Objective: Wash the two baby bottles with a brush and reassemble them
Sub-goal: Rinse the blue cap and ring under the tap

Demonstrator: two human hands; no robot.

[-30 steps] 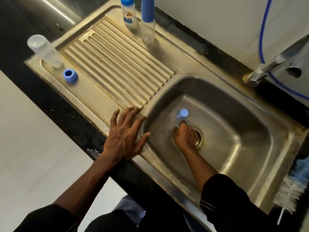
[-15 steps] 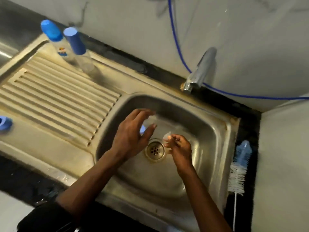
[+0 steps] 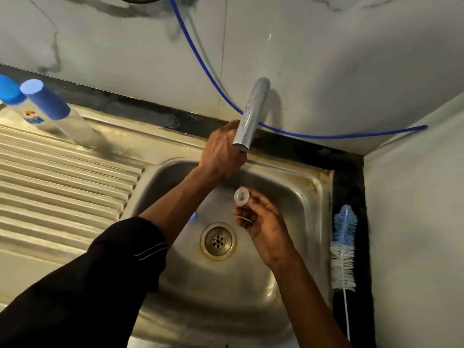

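Two capped bottles (image 3: 60,114) (image 3: 15,96), one brush (image 3: 343,247); right hand (image 3: 266,227) pinches one teat (image 3: 241,197); left hand (image 3: 221,153) grip unclear

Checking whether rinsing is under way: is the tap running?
Off, it seems: no stream falls from the tap into the sink. The left hand is beside the tap; the right hand pinches a clear teat below.

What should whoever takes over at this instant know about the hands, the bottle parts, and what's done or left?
Left hand reaches up at the faucet; its grip is hidden.
Right hand pinches a clear nipple over the sink.
A blue piece lies in the basin, partly behind the left forearm.
Brush lies untouched right of the sink.
Blue-capped bottle and a second one stand on the drainboard.
No water visible.
Left: rinse, brush the parts, reassemble.
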